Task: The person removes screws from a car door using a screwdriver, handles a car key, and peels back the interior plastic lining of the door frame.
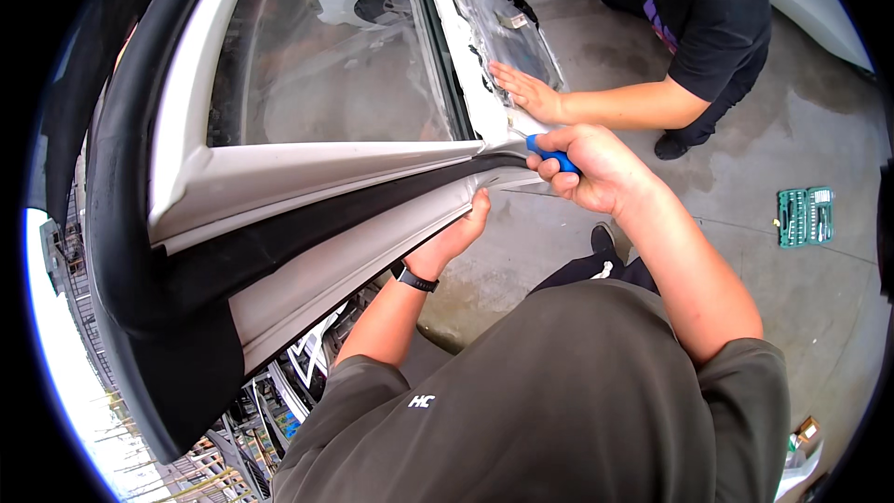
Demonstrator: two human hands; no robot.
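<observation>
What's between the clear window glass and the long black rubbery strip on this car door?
In the head view, a long white ledge separates glass from strip.

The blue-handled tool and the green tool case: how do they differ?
The blue-handled tool is in the person's right hand; the green tool case lies open on the floor. The tool's visible handle is rounded; the case is boxy, with many small pieces inside.
</observation>
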